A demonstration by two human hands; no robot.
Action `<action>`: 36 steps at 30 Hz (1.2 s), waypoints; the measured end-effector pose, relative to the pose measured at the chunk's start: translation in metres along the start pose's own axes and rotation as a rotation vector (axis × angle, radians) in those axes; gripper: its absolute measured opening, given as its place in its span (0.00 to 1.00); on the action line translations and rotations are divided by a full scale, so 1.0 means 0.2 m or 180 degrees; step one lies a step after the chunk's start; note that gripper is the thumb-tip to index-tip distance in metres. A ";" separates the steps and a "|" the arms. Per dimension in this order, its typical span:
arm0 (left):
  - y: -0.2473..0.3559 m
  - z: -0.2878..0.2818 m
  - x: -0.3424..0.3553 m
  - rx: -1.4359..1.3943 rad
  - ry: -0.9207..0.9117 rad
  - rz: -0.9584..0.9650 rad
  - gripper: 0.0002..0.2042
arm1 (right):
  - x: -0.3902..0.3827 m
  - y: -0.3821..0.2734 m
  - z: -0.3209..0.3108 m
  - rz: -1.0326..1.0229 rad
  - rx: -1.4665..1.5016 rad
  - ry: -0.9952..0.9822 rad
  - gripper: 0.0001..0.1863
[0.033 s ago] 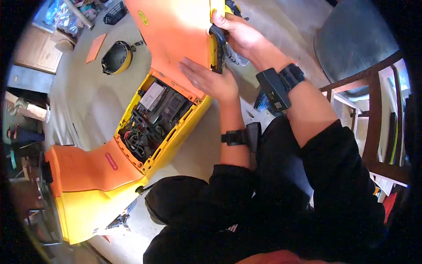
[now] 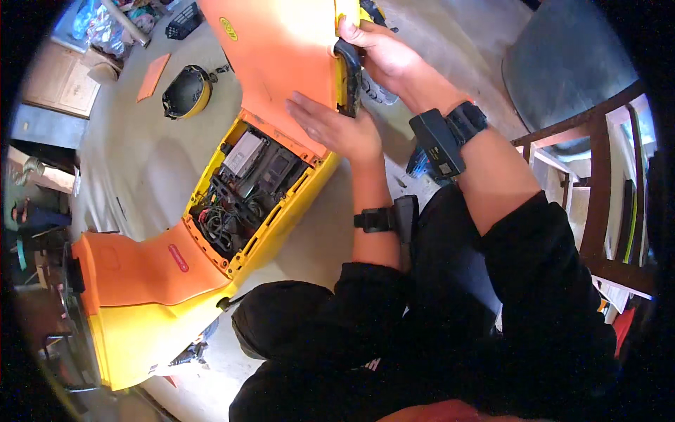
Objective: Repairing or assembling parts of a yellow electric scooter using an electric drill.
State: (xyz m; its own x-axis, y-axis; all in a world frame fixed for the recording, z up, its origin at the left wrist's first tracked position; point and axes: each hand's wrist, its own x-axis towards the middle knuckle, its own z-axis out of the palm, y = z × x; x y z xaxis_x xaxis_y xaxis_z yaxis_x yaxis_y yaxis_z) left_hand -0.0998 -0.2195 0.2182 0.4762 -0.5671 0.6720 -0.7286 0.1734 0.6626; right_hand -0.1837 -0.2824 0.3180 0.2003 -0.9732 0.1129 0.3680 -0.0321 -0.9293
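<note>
An orange and yellow plastic vehicle body [image 2: 162, 260], much like a motor scooter's, runs diagonally across the left half. In its middle is an uncovered compartment holding a silver box [image 2: 245, 153], black parts and a tangle of wires [image 2: 220, 225]. My left hand [image 2: 334, 128] lies on the upright orange panel [image 2: 281, 56] with its fingers stretched out. At that panel's right edge, my right hand [image 2: 387, 55] has its thumb on a yellow trim piece [image 2: 344, 10]; its fingers are partly hidden behind. A black curved part [image 2: 349, 67] sits just below that thumb.
On the floor beyond the vehicle lie a yellow bowl-shaped piece with a black inside [image 2: 188, 93], a flat orange panel [image 2: 153, 77] and a black basket [image 2: 184, 21]. A dark wooden shelf rack [image 2: 598, 190] stands on the right, near a grey rounded surface [image 2: 569, 70].
</note>
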 end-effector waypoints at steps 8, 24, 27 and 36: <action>0.00 0.00 0.02 0.0029 0.0133 -0.0010 0.43 | 0.00 0.00 0.02 0.0093 -0.0238 0.0185 0.40; -0.03 -0.04 0.05 -0.0187 0.0077 -0.0263 0.46 | 0.00 0.07 0.08 -0.0036 0.0693 0.0060 0.29; 0.05 -0.02 0.04 -0.0340 0.0124 -0.0322 0.47 | 0.01 0.05 -0.03 0.0041 0.0321 0.0172 0.31; 0.05 -0.06 0.06 -0.0347 0.0144 -0.0488 0.50 | -0.01 0.02 0.07 0.0034 0.0048 0.0595 0.32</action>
State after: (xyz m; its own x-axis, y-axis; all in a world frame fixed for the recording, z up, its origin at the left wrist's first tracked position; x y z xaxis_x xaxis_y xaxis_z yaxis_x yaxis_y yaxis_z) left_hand -0.0951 -0.2143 0.2358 0.6009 -0.5573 0.5731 -0.5893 0.1755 0.7886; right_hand -0.1702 -0.2777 0.3183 0.0326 -0.9989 0.0343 0.3806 -0.0193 -0.9245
